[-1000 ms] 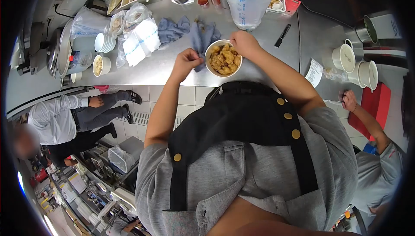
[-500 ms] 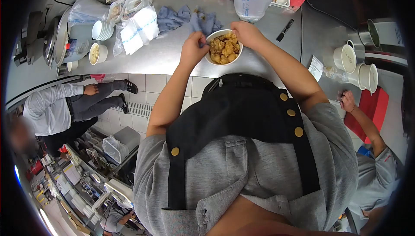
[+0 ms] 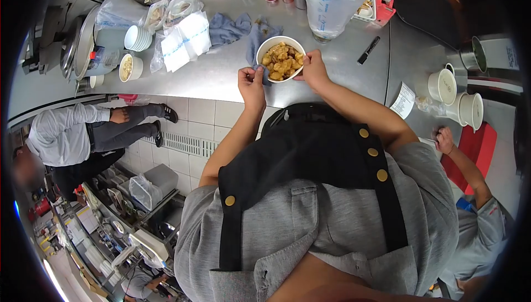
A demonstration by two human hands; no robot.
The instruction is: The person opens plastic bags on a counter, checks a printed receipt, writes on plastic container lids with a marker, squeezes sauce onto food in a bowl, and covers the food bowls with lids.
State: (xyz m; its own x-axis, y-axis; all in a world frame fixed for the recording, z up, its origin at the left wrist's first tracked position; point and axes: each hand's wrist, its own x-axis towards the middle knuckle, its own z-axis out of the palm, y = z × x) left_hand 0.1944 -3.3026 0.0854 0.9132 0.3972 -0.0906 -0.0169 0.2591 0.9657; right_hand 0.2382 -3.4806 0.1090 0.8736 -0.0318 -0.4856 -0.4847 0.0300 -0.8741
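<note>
A white bowl (image 3: 281, 39) of brown, glossy, chunky food (image 3: 283, 62) is at the front of the steel counter. My right hand (image 3: 315, 70) grips its right side, thumb and fingers closed at the rim. On the lower left, my left hand (image 3: 252, 85) pinches the end of a grey-blue cloth (image 3: 255, 39), which runs along the bowl's left side. Its fingertips are close to the bowl; whether they touch it I cannot tell. Another grey-blue cloth (image 3: 229, 28) lies crumpled to the left.
A plastic bag (image 3: 334, 3) stands behind the bowl, with a black marker (image 3: 369, 50) to its right. Printed paper (image 3: 188, 42), stacked bowls (image 3: 137, 38) and a filled cup (image 3: 130, 68) are left. White tubs (image 3: 442, 84) and a co-worker's hand (image 3: 443, 140) are at right.
My left hand has moved down along the bowl's left side, drawing the cloth with it. My right hand has shifted from the upper rim to the bowl's right side.
</note>
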